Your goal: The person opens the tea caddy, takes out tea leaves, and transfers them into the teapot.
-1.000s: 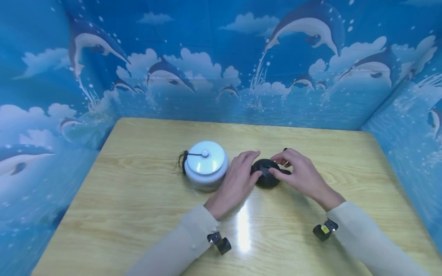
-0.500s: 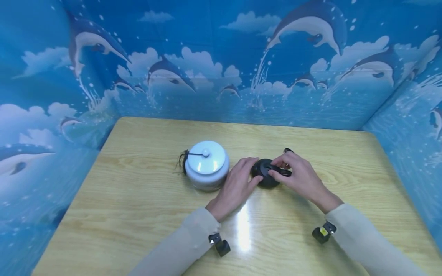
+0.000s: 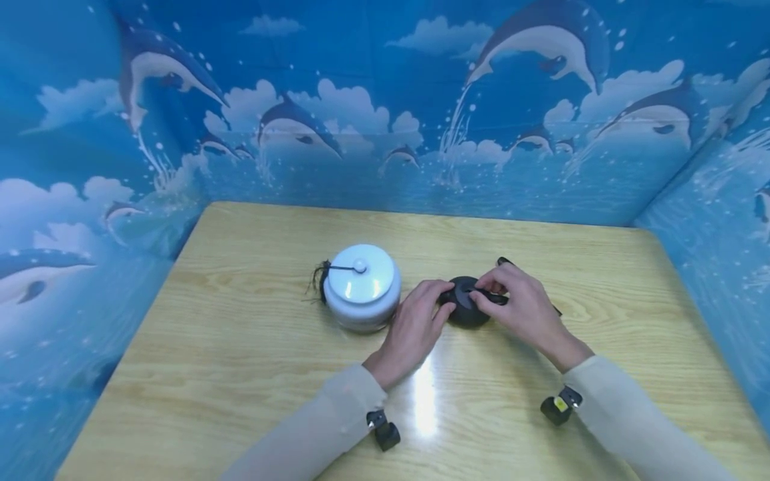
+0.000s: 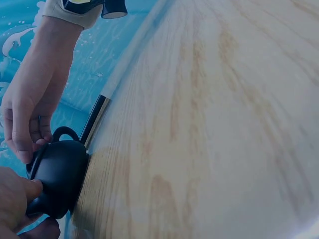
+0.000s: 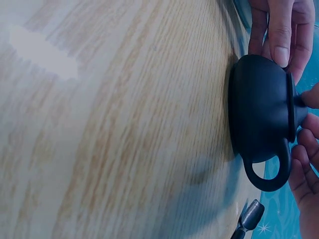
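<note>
My left hand (image 3: 415, 321) grips the pot (image 3: 471, 316) at three o'clock from the jar (image 3: 362, 290), and my right hand (image 3: 521, 302) pinches the lid (image 5: 299, 109), which could drop and chip if that pinch slackens or the pot tips.

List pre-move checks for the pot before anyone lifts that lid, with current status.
1. Left grip steadying the teapot: ok, holding opposite the handle.
2. Right grip on the lid: ok, pinching its top.
3. Teapot upright on the table: ok.
4. Space beyond the handle clear: not ok, a dark tool lies there.
5. White jar free of left grip: cannot tell, very close.
6. Teapot empty: cannot tell, lid on.
</note>
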`<state>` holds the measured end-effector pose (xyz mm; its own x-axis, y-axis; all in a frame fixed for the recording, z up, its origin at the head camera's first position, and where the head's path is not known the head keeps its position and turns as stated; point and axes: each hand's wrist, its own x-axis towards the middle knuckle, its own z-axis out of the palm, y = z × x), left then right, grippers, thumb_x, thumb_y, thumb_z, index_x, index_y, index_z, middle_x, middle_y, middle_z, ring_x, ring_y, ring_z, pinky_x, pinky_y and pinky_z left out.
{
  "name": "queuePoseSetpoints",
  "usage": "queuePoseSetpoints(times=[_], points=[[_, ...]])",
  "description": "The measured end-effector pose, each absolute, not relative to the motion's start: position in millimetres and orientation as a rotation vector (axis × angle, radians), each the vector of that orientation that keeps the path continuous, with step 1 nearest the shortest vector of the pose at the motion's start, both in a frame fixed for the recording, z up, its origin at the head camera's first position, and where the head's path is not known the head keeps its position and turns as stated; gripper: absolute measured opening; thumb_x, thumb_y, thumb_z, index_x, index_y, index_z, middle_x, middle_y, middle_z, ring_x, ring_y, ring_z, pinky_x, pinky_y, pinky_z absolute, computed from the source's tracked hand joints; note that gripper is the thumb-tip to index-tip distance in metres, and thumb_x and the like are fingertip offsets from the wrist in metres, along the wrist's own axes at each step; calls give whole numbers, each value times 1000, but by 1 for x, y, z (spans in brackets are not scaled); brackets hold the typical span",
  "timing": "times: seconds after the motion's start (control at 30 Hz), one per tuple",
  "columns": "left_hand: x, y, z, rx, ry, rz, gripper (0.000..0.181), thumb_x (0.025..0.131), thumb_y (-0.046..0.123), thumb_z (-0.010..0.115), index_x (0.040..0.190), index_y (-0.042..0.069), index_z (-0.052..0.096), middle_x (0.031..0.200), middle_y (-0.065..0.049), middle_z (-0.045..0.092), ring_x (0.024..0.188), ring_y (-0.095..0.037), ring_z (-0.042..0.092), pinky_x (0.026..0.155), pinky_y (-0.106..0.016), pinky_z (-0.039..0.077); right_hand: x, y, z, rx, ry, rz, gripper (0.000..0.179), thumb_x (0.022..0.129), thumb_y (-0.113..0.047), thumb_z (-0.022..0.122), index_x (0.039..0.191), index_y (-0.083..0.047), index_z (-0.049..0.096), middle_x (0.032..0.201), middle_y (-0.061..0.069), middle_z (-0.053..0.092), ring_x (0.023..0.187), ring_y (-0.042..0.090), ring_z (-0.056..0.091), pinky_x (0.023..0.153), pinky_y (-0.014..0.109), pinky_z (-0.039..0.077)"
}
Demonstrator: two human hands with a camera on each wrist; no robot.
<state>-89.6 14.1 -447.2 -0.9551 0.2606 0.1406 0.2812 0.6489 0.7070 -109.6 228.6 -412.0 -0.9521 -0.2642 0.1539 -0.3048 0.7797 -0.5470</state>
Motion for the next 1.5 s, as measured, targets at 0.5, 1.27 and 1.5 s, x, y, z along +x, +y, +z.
queuePoseSetpoints(times=[0.5,1.27,1.5], points=[[-90,14,-448,-450,-2829,-1245,42,109,26,69,150,19,64,150,-1,65,138,-17,65,117,-35,55,-108,227,-406,453,-2897,897,9,99,-13,77,106,-10,81,101,5,70,94,23,67,84,44,59],[-89,14,-448,-468,-2832,-1248,42,110,29,67,151,20,63,151,1,65,140,-15,63,119,-33,53,-64,286,-411,781,-2663,904,38,80,4,90,100,-27,77,98,-15,69,88,6,64,79,15,54],[-88,14,-449,-465,-2835,-1258,42,110,29,67,151,21,63,151,2,65,141,-14,62,120,-33,53,-54,293,-422,879,-2678,986,44,79,4,91,101,-30,75,101,-16,69,90,0,64,81,14,56]])
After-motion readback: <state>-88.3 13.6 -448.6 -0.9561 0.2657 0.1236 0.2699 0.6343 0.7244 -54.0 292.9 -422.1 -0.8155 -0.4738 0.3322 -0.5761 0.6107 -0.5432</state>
